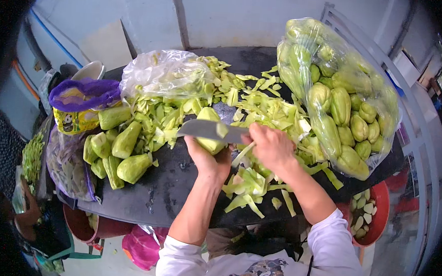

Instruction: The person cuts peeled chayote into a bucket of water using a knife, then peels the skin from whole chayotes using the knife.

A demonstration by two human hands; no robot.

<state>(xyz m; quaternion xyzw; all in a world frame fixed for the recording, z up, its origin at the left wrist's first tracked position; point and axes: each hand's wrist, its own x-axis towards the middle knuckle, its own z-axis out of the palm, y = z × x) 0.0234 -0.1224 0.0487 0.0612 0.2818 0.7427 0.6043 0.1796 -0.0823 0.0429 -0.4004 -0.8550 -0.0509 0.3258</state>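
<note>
My left hand (208,162) cups a pale green, largely peeled chayote (209,115) from below, over the middle of the dark table (171,190). In my right hand (270,146) is the handle of a broad-bladed knife (201,129), its blade lying across the chayote and hiding part of it. A pale piece clings to the blade, and a strip of peel (242,155) hangs by my right hand. Heaps of green peelings (251,187) surround both hands. Several whole green chayotes (134,168) lie left of my left hand.
A large clear bag of chayotes (340,104) stands at the right. A crumpled plastic bag (159,75) is at the back left, near a purple-edged yellow sack (77,115) and a mesh bag (69,165). Below the right edge, a red bucket (381,216) holds pale pieces.
</note>
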